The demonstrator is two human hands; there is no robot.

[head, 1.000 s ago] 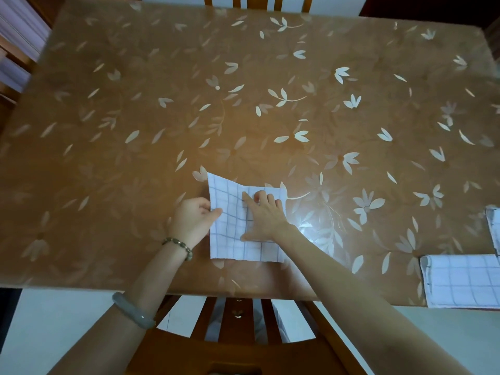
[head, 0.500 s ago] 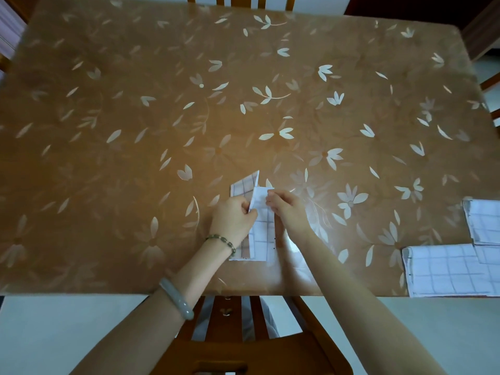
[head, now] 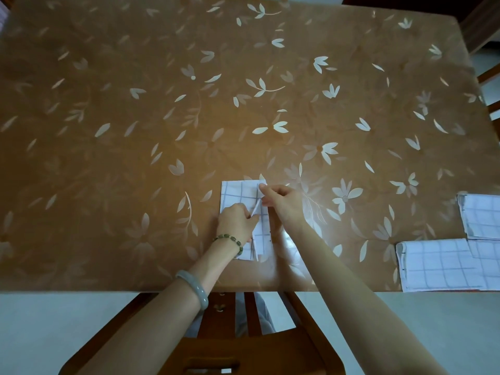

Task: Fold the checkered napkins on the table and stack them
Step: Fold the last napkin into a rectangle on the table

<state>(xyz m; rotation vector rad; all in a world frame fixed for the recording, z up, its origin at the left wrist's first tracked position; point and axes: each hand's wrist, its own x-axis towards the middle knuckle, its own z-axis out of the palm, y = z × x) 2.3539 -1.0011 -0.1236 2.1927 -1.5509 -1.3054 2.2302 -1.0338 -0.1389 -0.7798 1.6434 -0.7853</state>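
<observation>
A white checkered napkin [head: 237, 194] lies folded into a narrow strip near the front edge of the brown flowered table [head: 135, 117]. My left hand [head: 236, 222] sits on its lower left part and pinches a raised flap of the cloth. My right hand [head: 284, 203] pinches the same flap near the napkin's right edge, higher up. Both hands hide the middle of the napkin. At the table's front right corner lies a second checkered napkin [head: 441, 263]. A third checkered napkin [head: 481, 215] lies just behind it and overlaps it.
A wooden chair [head: 235, 345] stands under the table's front edge, below my arms. Part of another chair [head: 487, 74] shows at the right side. The table's near edge runs just below the napkins.
The napkin went from a wide rectangle pressed flat by both hands to a narrow strip. Both hands now pinch a lifted flap. The view shifted left, showing more of the right napkins.
</observation>
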